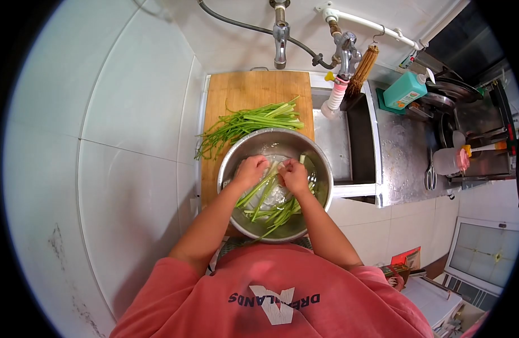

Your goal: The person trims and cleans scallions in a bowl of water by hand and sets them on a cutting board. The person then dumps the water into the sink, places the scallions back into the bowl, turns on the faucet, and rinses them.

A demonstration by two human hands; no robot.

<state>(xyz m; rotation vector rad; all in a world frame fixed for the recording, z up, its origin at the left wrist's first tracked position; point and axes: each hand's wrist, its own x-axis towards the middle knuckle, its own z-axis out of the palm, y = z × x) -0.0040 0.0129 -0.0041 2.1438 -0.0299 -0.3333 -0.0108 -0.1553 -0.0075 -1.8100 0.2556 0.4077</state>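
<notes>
A wide steel basin [322, 209] of water stands on a wooden board. Long thin green vegetable stalks [263, 195] with pale ends lie in the water, several gathered at the basin's near side. Both hands are inside the basin, close together. My left hand [251, 170] has its fingers curled at the upper ends of the stalks. My right hand [294, 176] pinches the pale ends, just to the right of the left one. The fingertips of both hands are partly hidden. Behind the basin, a bundle of the same green stalks [254, 121] lies on the board.
The wooden cutting board [259, 87] spans the sink's left part. Right of it lies the open sink [333, 146], below a tap with a pink-and-white hose [334, 96]. A green pump bottle [406, 90] and scissors [430, 176] are on the steel counter [403, 155]. A tiled wall [130, 101] bounds the left.
</notes>
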